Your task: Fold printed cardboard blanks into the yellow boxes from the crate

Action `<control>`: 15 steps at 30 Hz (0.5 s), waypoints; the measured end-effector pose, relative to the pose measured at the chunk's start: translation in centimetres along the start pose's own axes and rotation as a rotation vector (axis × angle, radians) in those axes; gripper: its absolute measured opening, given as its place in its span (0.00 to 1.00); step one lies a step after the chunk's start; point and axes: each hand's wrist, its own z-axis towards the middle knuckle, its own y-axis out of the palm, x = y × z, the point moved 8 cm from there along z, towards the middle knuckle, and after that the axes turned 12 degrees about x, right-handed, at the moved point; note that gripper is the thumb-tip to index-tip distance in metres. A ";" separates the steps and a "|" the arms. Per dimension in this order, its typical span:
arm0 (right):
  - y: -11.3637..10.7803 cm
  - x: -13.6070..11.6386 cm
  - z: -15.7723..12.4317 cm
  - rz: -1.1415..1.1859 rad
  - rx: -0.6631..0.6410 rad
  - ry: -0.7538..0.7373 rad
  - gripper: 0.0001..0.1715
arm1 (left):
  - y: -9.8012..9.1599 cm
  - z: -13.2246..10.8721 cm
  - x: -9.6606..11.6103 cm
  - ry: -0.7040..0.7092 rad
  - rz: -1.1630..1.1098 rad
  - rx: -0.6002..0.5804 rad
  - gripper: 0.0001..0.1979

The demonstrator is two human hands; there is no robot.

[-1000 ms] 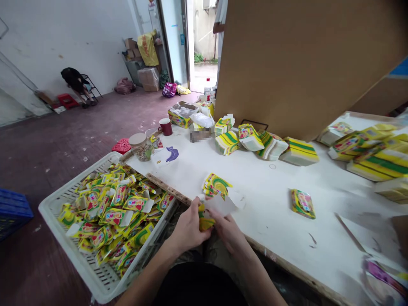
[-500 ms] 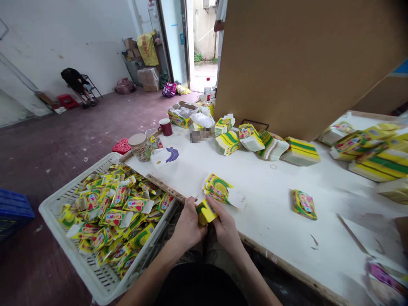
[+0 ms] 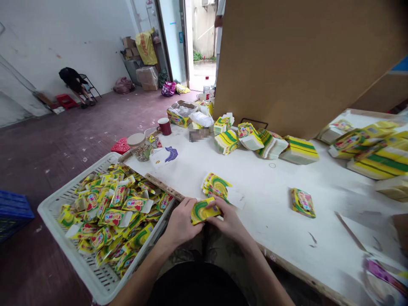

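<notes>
Both my hands hold one small yellow-and-green carton at the near edge of the white table. My left hand grips its left end and my right hand its right end, fingers over the top. Just beyond them lies a small pile of flat yellow-green carton blanks. To the left stands a white plastic crate filled with several folded cartons.
Stacks of flat blanks line the table's far side under a big cardboard sheet, with more stacks at the right. One folded carton lies alone. A red mug and a jar stand at the far left corner.
The carton in my hands went from a partly folded piece to a closed box, turned so its yellow-green face shows. Both hands rose slightly toward the table edge.
</notes>
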 end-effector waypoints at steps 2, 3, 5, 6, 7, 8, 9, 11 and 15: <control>0.6 0.7 0.0 -0.006 0.062 0.019 0.21 | 0.0 -0.2 -0.4 -0.019 -0.027 0.047 0.21; 0.6 1.2 0.2 -0.016 0.098 0.035 0.26 | -0.3 -0.4 -1.2 -0.080 -0.122 0.111 0.23; -0.4 2.7 0.8 -0.072 0.207 0.081 0.33 | -1.9 -1.1 -4.2 -0.301 -0.446 0.359 0.26; -1.3 3.4 1.2 -0.119 0.277 0.110 0.32 | -2.6 -1.8 -6.2 -0.428 -0.625 0.513 0.26; -2.3 4.2 1.6 -0.175 0.348 0.138 0.27 | -3.1 -2.7 -8.1 -0.543 -0.777 0.656 0.23; -3.3 4.8 1.9 -0.234 0.411 0.164 0.21 | -3.4 -3.6 -9.8 -0.631 -0.878 0.761 0.21; -4.2 5.3 2.3 -0.289 0.460 0.184 0.15 | -3.5 -4.2 -10.9 -0.685 -0.913 0.812 0.19; -5.3 6.0 2.8 -0.368 0.508 0.206 0.07 | -3.0 -5.2 -12.4 -0.776 -0.951 0.809 0.17; -5.3 6.1 3.1 -0.400 0.518 0.199 0.09 | -0.4 -6.1 -11.9 -0.873 -1.031 0.692 0.13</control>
